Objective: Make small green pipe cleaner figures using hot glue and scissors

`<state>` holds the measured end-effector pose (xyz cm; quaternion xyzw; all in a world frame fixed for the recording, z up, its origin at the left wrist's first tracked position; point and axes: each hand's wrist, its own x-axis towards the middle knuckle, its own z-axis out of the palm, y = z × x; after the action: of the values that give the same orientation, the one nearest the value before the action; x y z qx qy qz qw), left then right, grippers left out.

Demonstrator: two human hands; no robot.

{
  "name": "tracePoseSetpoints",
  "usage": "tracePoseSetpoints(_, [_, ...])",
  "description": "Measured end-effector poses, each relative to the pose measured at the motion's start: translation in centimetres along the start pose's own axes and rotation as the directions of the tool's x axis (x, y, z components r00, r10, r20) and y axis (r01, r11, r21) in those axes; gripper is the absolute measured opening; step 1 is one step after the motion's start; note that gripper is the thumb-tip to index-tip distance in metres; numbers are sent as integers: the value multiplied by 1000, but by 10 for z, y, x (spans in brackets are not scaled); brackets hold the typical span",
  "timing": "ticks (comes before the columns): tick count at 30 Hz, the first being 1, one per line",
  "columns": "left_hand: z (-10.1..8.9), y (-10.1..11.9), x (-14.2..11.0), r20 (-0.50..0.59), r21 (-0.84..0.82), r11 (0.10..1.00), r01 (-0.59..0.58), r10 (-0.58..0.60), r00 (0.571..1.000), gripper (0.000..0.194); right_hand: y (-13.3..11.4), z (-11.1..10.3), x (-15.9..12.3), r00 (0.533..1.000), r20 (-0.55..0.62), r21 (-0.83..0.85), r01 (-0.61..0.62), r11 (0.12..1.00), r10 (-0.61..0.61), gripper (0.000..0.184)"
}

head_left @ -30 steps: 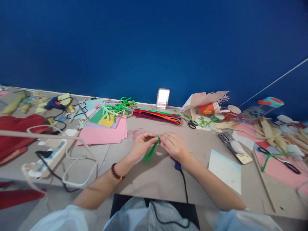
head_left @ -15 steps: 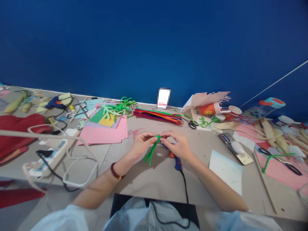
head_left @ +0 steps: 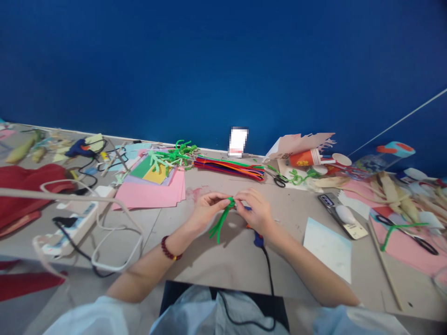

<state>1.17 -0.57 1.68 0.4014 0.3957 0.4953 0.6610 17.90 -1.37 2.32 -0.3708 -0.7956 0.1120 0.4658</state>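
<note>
Between my hands, above the table, is a bunch of green pipe cleaners (head_left: 220, 221), knotted at the top with several ends hanging down to the left. My left hand (head_left: 207, 211) pinches the knotted top between thumb and fingers. From the other side, my right hand (head_left: 255, 210) is closed with its fingertips at the right edge of the knot; what exactly they grip is too small to see. Partly hidden under my right hand lies a blue glue gun (head_left: 258, 240) with an orange part, its black cord running off the table's front edge.
Behind my hands lies a bundle of coloured pipe cleaners (head_left: 228, 168). Pink paper sheets (head_left: 150, 200) and a power strip (head_left: 75, 228) are on the left. Scissors (head_left: 279, 181), a phone (head_left: 342, 216), a pale sheet (head_left: 328, 249) and paper cups (head_left: 303, 159) lie on the right.
My right fingertips have shifted slightly right, away from the knot's middle, so more of the green top shows. My left hand keeps its pinch.
</note>
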Motion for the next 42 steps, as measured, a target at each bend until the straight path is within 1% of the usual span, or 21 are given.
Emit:
tracePoseSetpoints(2, [0,0,0,6,-9,1000,15,-15,1000,26,2,2,-2,999,-13,-25,48,999,-48,15])
tracePoseSetpoints(4, [-1,-1,1,11,-16,1000,27,-27,1000,24,3,3,-3,997,-21,-15,71,997,-71,18])
tracePoseSetpoints(6, [-2,-1,1,15,-17,999,32,-32,999,24,2,1,-2,998,-22,23,53,998,-53,19])
tracePoseSetpoints(9, [-3,-1,2,31,-21,1000,23,-22,999,24,-3,-3,2,999,6,102,-35,994,35,18])
tracePoseSetpoints(11, [-4,-1,2,29,-35,999,9,-8,1000,24,-6,-5,4,997,30,135,-73,988,69,17])
tracePoseSetpoints(15, [-7,-3,5,1,-47,999,-28,28,1000,22,-5,-3,4,999,44,116,-12,993,7,18])
tracePoseSetpoints(17, [-9,-4,6,-1,-43,999,-32,32,999,22,-4,-1,3,999,34,113,-9,994,5,17])
tracePoseSetpoints(18, [-9,-4,6,2,-42,999,-28,28,1000,22,-4,0,2,999,28,125,-32,992,28,16])
tracePoseSetpoints(20, [-10,-3,5,18,-41,999,-16,16,1000,24,-5,0,2,993,25,186,-117,976,114,18])
tracePoseSetpoints(22, [-9,-1,4,47,-32,999,-16,18,999,24,-7,-1,3,977,42,275,-213,938,210,23])
tracePoseSetpoints(24, [-8,1,4,87,-18,999,-33,34,996,24,-8,-3,4,960,79,341,-279,897,269,25])
tracePoseSetpoints(27, [-5,3,2,117,-18,999,-50,52,992,27,-7,-5,6,946,131,378,-324,867,296,20])
tracePoseSetpoints(29, [-4,4,2,103,-38,998,-55,59,993,31,-5,-5,7,931,177,402,-365,840,319,21])
tracePoseSetpoints(33, [-2,4,2,72,-35,998,-52,54,996,28,0,-3,6,879,323,483,-472,738,351,25])
tracePoseSetpoints(35, [-3,3,3,63,-8,999,-49,49,997,26,3,-2,6,861,352,527,-507,682,368,23])
tracePoseSetpoints(37, [-5,2,4,75,12,999,-53,52,996,25,4,-2,5,860,331,553,-510,659,389,22])
tracePoseSetpoints(39, [-6,0,5,105,40,996,-77,72,992,26,5,-3,6,871,281,546,-490,679,403,20])
tracePoseSetpoints(42, [-7,-3,3,116,150,973,-177,160,980,26,7,-4,6,883,224,518,-466,717,412,19])
